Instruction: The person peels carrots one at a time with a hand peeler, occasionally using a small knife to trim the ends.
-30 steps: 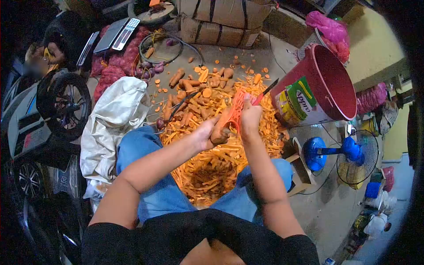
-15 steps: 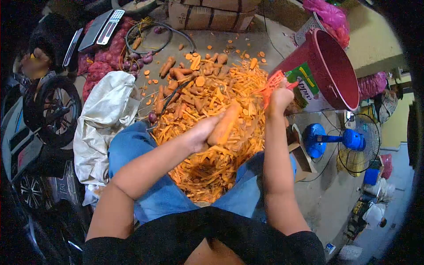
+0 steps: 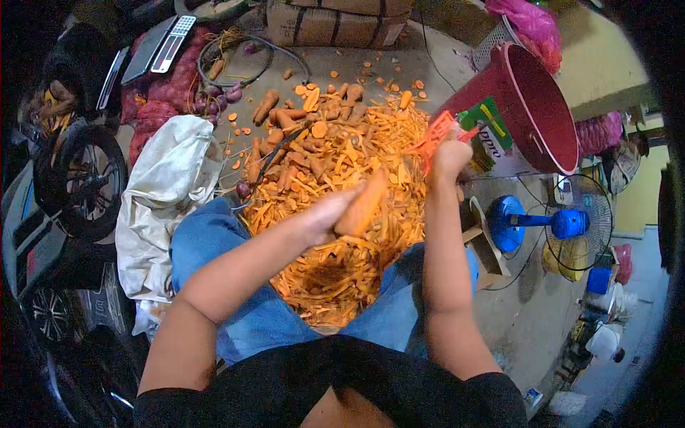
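My left hand [image 3: 330, 214] is closed around the thick end of a large peeled carrot [image 3: 364, 203], which points up and away over the heap. My right hand [image 3: 451, 158] grips an orange-red plastic tool with slots [image 3: 437, 134]; its exact kind is hard to make out. The tool is apart from the carrot, to its upper right. Below both hands spreads a big heap of carrot strips and peelings [image 3: 328, 278], running between my knees. Whole unpeeled carrots [image 3: 307, 157] lie on the heap's left and far side.
A large red tub [image 3: 492, 85] leans at the right, beside a blue fan [image 3: 556, 223]. On the left lie a white sack [image 3: 160, 207], net bags of red onions [image 3: 171, 89], a scale [image 3: 160, 50] and a motorbike wheel [image 3: 82, 182]. Cardboard boxes [image 3: 335, 27] stand behind.
The view has shifted slightly. My left hand keeps hold of the carrot and my right hand keeps the tool, both in nearly the same place.
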